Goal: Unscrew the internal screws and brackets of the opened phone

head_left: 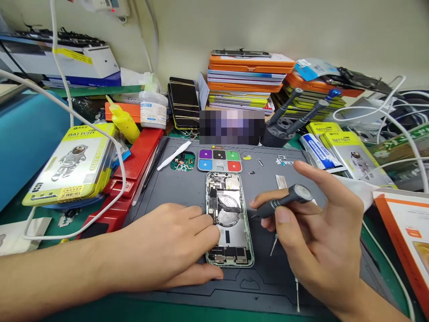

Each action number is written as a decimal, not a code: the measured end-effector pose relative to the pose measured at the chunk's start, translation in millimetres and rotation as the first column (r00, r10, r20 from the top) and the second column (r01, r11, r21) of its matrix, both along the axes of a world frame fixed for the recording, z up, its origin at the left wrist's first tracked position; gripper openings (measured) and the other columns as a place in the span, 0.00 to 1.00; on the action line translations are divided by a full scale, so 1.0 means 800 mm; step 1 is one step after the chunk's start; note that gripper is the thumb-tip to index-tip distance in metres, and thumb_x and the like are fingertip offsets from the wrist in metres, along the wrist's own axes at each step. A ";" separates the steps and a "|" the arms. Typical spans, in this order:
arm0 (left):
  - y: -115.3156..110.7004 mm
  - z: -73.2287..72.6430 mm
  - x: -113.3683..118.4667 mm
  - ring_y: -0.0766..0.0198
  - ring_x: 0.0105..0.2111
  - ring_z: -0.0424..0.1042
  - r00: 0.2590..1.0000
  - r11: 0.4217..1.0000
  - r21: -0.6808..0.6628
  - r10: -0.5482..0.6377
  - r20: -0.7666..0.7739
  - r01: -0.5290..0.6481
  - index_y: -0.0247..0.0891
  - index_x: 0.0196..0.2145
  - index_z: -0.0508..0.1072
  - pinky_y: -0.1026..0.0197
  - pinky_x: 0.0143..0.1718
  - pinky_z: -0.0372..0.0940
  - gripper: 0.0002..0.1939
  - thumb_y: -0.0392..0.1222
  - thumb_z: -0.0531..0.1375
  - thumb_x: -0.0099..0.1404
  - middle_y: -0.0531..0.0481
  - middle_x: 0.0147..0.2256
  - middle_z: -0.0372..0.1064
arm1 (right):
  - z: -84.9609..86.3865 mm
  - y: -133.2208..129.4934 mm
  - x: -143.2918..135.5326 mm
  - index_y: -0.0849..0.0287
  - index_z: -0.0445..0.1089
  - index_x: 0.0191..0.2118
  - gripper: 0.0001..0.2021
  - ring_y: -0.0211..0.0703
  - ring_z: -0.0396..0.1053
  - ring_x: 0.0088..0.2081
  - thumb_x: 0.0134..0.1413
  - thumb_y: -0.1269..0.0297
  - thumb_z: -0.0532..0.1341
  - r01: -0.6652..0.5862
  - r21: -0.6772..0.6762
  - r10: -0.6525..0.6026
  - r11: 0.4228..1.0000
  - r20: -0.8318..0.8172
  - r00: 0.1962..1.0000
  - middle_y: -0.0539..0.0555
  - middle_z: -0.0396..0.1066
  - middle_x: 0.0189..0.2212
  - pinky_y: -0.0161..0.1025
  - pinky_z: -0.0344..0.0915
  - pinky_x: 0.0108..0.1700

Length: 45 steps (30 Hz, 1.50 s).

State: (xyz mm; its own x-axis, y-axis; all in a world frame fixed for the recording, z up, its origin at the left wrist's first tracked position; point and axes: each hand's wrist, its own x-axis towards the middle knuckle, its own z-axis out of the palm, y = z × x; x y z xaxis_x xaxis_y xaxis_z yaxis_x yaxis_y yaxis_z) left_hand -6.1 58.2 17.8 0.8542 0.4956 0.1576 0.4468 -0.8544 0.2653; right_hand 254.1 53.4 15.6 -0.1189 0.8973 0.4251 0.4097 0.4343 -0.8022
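One dark screwdriver (pixel 295 196) sits in the grasp of our right hand (pixel 315 235), its tip near the right edge of the opened phone (pixel 230 236); our left hand (pixel 184 243) touches the phone's left edge with bent fingers, though we cannot tell whether it grips; the phone lies flat on our grey mat (pixel 187 190), which covers part of the green counter (pixel 110 311); just beyond its top we see a multicoloured tray (pixel 219 155), with a white pry tool (pixel 174 155) to the left; farther back stand a jar (pixel 152 112) and stacked boxes (pixel 250 65).
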 end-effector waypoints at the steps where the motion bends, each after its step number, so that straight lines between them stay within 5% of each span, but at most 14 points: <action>1: 0.001 0.000 0.000 0.60 0.29 0.66 1.000 1.000 0.003 -0.002 -0.001 0.002 0.40 0.37 0.65 0.54 0.29 0.57 0.18 0.56 0.57 0.80 0.54 0.33 0.69 | -0.004 0.001 0.001 0.42 0.56 0.72 0.32 0.45 0.82 0.41 0.68 0.72 0.61 -0.044 0.084 0.044 0.995 0.004 0.999 0.61 0.66 0.67 0.42 0.80 0.29; 6: 0.007 0.003 0.002 0.62 0.28 0.66 1.000 0.995 -0.101 0.001 0.020 0.001 0.41 0.33 0.64 0.56 0.28 0.53 0.24 0.61 0.53 0.81 0.55 0.30 0.69 | -0.010 0.008 0.003 0.45 0.58 0.72 0.35 0.42 0.81 0.43 0.65 0.80 0.59 -0.210 0.249 0.192 0.945 0.094 0.977 0.57 0.75 0.57 0.37 0.80 0.31; 10: 0.015 0.017 0.006 0.64 0.24 0.63 0.986 0.956 -0.250 0.166 0.025 -0.155 0.41 0.32 0.64 0.58 0.28 0.49 0.21 0.50 0.48 0.84 0.55 0.26 0.66 | -0.005 0.010 0.001 0.45 0.58 0.71 0.29 0.42 0.78 0.41 0.70 0.77 0.57 -0.180 0.250 0.176 0.951 0.039 0.984 0.56 0.75 0.49 0.39 0.81 0.33; 13: 0.024 0.033 0.011 0.65 0.25 0.63 0.942 0.846 -0.447 0.334 0.020 -0.290 0.40 0.31 0.65 0.60 0.29 0.52 0.22 0.52 0.50 0.83 0.56 0.26 0.66 | -0.001 0.011 -0.001 0.44 0.58 0.69 0.26 0.42 0.78 0.41 0.73 0.74 0.55 -0.165 0.251 0.168 0.954 0.012 0.986 0.58 0.72 0.53 0.39 0.80 0.32; 17: 0.034 0.045 0.021 0.65 0.27 0.66 0.912 0.653 -0.704 0.410 0.019 -0.279 0.40 0.31 0.66 0.62 0.31 0.59 0.24 0.56 0.51 0.82 0.58 0.25 0.66 | 0.001 0.010 -0.006 0.45 0.57 0.69 0.23 0.43 0.77 0.44 0.74 0.70 0.56 -0.159 0.227 0.182 0.961 -0.084 0.980 0.57 0.72 0.51 0.38 0.81 0.32; 22: 0.029 0.031 0.028 0.67 0.27 0.62 0.844 0.689 -0.677 0.503 0.188 -0.260 0.40 0.31 0.66 0.64 0.31 0.58 0.22 0.55 0.54 0.81 0.59 0.26 0.64 | 0.009 0.000 -0.014 0.46 0.56 0.70 0.24 0.43 0.78 0.42 0.75 0.70 0.56 -0.225 0.166 0.250 0.960 -0.147 0.957 0.53 0.73 0.42 0.37 0.82 0.32; 27: 0.020 0.024 0.025 0.67 0.26 0.65 0.910 0.741 -0.618 0.403 0.095 -0.264 0.40 0.36 0.70 0.63 0.29 0.53 0.16 0.50 0.53 0.80 0.58 0.26 0.67 | 0.009 -0.016 -0.015 0.46 0.57 0.72 0.28 0.44 0.82 0.42 0.73 0.75 0.56 -0.268 0.134 0.281 0.954 -0.094 0.955 0.57 0.76 0.50 0.38 0.84 0.33; 34: 0.022 0.023 0.027 0.65 0.25 0.66 0.946 0.807 -0.518 0.323 -0.016 -0.284 0.40 0.37 0.70 0.61 0.29 0.50 0.15 0.48 0.50 0.79 0.56 0.27 0.68 | -0.017 -0.020 -0.007 0.49 0.52 0.76 0.38 0.54 0.73 0.66 0.67 0.82 0.59 -0.372 0.229 0.354 0.900 0.117 0.928 0.63 0.71 0.66 0.54 0.77 0.66; 41: 0.023 0.021 0.025 0.62 0.28 0.72 0.968 0.852 -0.465 0.245 -0.050 -0.240 0.41 0.39 0.68 0.61 0.30 0.54 0.13 0.46 0.48 0.79 0.53 0.30 0.74 | -0.017 -0.019 -0.009 0.52 0.50 0.76 0.39 0.40 0.75 0.64 0.66 0.85 0.58 -0.471 0.234 0.449 0.850 0.146 0.882 0.60 0.71 0.67 0.39 0.76 0.64; 45: 0.022 0.024 0.025 0.59 0.30 0.74 0.970 0.848 -0.473 0.234 -0.072 -0.240 0.41 0.42 0.68 0.60 0.33 0.58 0.15 0.47 0.45 0.80 0.52 0.33 0.75 | -0.014 -0.018 -0.009 0.52 0.50 0.76 0.38 0.44 0.72 0.67 0.67 0.84 0.58 -0.452 0.206 0.431 0.868 0.140 0.892 0.62 0.71 0.67 0.46 0.74 0.67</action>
State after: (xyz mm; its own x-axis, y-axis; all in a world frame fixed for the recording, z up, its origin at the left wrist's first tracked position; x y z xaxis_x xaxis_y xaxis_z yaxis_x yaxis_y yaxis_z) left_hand 13.5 76.2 36.9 0.7014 0.6952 -0.1574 0.6247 -0.4932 0.6054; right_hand 246.8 39.0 4.3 -0.5255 0.6226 0.5799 0.1955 0.7517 -0.6299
